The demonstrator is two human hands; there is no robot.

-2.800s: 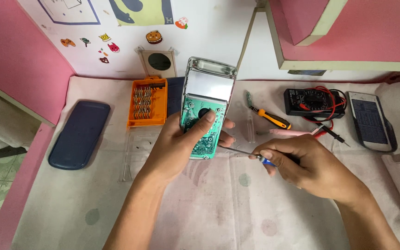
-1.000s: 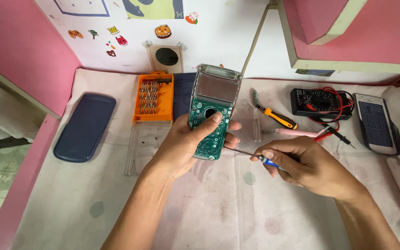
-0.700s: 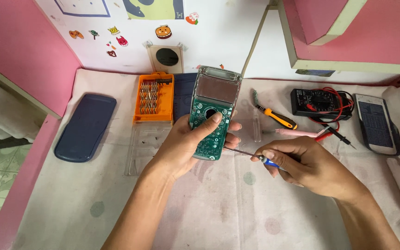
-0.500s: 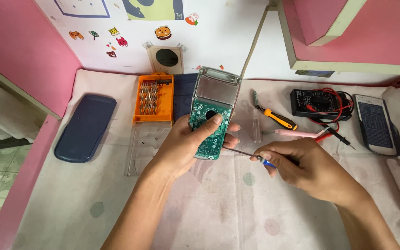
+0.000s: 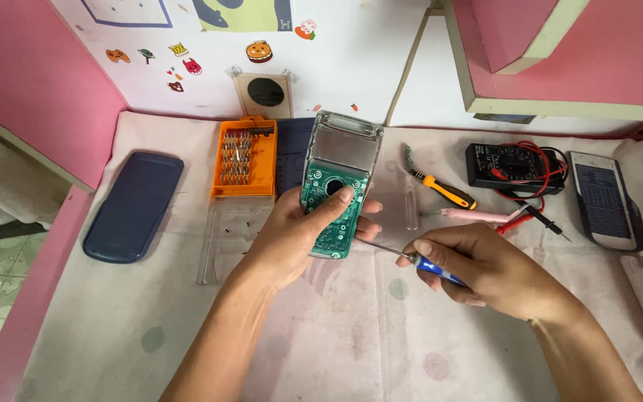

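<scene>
circuit board [image 5: 334, 212] | left hand [image 5: 295, 238] grips | right hand [image 5: 478, 268] pinches screwdriver [image 5: 411, 258]

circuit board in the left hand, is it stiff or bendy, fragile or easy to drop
The circuit board probably stays stiff: it juts past the left hand toward the wall without sagging. It looks thin and light, pinched only at its lower half. Likely fragile, since its green face and screen panel are bare, and the screwdriver tip in the right hand meets its edge.
</scene>
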